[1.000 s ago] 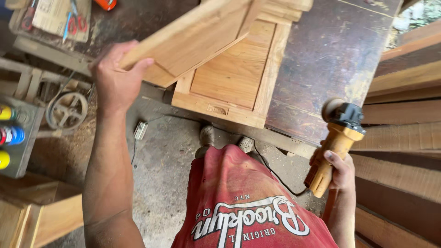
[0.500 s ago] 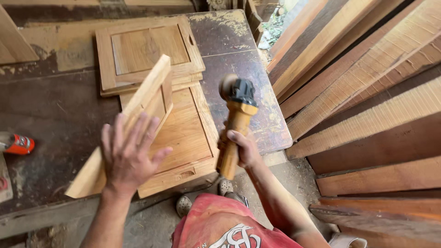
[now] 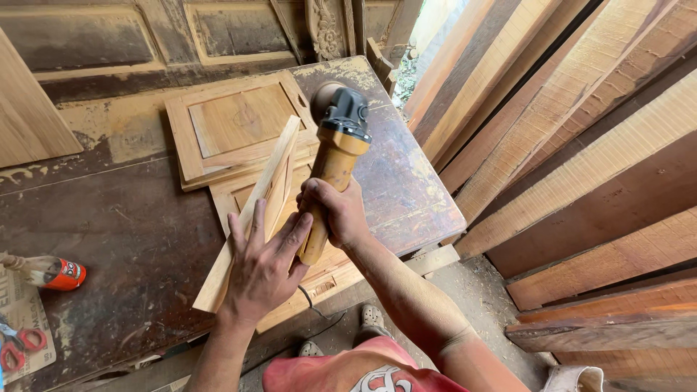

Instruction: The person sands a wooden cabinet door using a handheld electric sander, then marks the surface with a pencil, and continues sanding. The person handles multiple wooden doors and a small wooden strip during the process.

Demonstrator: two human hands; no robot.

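My right hand (image 3: 337,210) grips the yellow body of an angle grinder (image 3: 332,149), its black head raised over the bench. My left hand (image 3: 261,265) presses flat, fingers spread, on a long pale wooden slat (image 3: 265,189) that slants across a framed wooden panel (image 3: 243,199) on the dark workbench (image 3: 131,232). The grinder's cord hangs down below the bench edge. A second framed wooden panel (image 3: 232,123) lies behind the first, partly under it.
Long planks (image 3: 581,145) lean in a stack on the right. At the bench's left edge lie a small orange-red can (image 3: 62,274) and red-handled scissors (image 3: 18,348). Carved dark doors (image 3: 181,36) stand behind the bench. My feet (image 3: 370,319) stand on a dusty floor.
My view swung from the floor up over the bench. The slat came down from the air onto the panel under my left hand, and the grinder rose from my side toward the panel.
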